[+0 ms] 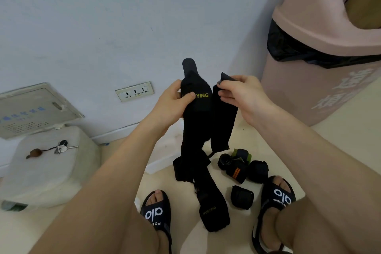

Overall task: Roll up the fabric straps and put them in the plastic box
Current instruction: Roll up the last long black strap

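Pale tiled floor [274,150] below a blue-white wall; person seated, both feet in black slides.

Item: long black fabric strap [198,128], held up above the floor, tail draped down to it. Left hand [173,103] grips the lettered end, thumb across its front. Right hand [241,97] pinches the other end between thumb and fingertips.

Below the strap: rolled straps [243,166] clustered on the floor; one loose strap [213,210] between the feet.

Right of the strap: pink bin [321,72]. Left: white plastic box [47,163], keys [60,147] on its lid.

Step, judged: untangling before rolling. Next: start a tight roll from one end.
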A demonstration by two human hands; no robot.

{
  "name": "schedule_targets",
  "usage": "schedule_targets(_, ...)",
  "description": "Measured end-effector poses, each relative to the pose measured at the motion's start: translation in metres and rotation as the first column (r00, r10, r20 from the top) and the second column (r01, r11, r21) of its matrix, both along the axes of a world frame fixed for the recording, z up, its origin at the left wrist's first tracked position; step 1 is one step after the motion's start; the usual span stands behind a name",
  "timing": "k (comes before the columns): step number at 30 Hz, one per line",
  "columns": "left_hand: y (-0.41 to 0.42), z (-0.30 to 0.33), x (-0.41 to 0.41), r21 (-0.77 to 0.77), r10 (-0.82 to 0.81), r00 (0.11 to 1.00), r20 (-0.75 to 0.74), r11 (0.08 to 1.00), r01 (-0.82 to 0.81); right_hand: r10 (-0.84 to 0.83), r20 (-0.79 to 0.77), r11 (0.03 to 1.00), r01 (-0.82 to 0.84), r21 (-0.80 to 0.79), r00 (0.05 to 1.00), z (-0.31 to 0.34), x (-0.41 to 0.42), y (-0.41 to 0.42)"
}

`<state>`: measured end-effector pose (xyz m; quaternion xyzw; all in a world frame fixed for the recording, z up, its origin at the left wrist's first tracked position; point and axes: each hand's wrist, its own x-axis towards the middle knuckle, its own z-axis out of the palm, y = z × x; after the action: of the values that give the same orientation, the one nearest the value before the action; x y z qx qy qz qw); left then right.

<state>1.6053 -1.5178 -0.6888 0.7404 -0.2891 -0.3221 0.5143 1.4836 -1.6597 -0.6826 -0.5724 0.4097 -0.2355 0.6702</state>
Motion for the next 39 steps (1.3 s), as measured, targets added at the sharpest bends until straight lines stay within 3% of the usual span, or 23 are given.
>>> schedule_targets(5, 0.002, -0.001, 0.005, -0.004, 0.075, 0.997, 0.025, 0.997, -0.074, 0.034, -0.057, 0.993, -0.040, -0.110, 0.998, -0.003, -0.001, -0.002)
schedule_targets(14, 0.001, -0.003, 0.011, -0.051, 0.161, 0.985, -0.058, 0.985, -0.164, 0.049, -0.119, 0.938, -0.086, -0.335, 0.992, -0.002, 0.001, 0.000)
schedule_targets(25, 0.001, 0.000, 0.010, -0.103, 0.224, 0.975, 0.002, 0.969, -0.223, 0.008, -0.368, 0.710, -0.264, -0.653, 0.930, -0.001, -0.001, 0.006)
schedule_targets(29, -0.002, -0.002, 0.009, -0.089, 0.238, 0.968, 0.078, 0.969, -0.231, 0.085, -0.385, 0.686, -0.334, -0.647, 0.919, 0.000, 0.002, 0.010)
schedule_targets(39, -0.005, -0.004, 0.011, -0.134, 0.281, 0.926, 0.251, 0.958, -0.255, 0.170, -0.134, 0.914, -0.207, -0.350, 0.976, 0.012, 0.008, 0.022)
